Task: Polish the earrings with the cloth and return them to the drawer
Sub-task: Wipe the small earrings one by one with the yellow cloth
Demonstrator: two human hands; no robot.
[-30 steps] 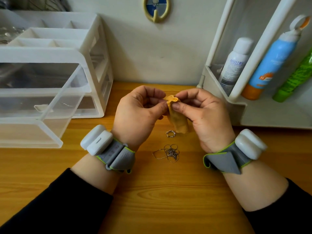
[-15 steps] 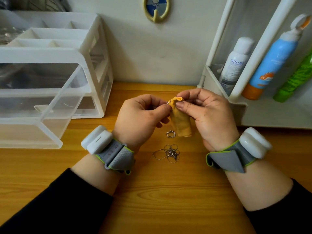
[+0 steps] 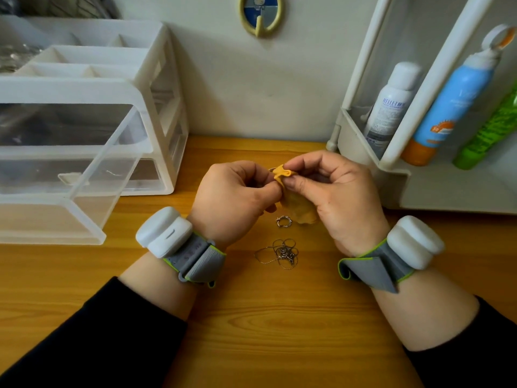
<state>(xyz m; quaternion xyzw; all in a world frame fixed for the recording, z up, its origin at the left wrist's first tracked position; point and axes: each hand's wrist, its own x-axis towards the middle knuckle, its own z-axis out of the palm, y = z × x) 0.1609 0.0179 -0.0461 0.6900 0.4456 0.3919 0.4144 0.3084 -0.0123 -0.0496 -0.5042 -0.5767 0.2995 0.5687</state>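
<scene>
Two hands held close above the table (image 3: pixel 251 317), my left hand (image 3: pixel 235 197) pinched an earring (image 3: pixel 272 169), my right hand (image 3: pixel 338 197) pinched the cloth (image 3: pixel 281 175) round it, second earring (image 3: pixel 284 221) lay beneath, drawer (image 3: pixel 70 197) stood open.

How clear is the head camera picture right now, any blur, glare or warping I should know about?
Head view: soft light, no harsh glare; loose earring on the table is sharp; the cloth in the right hand looks slightly soft; the left hand hides most of the held earring; wide-angle warping bends the rack posts.
</scene>
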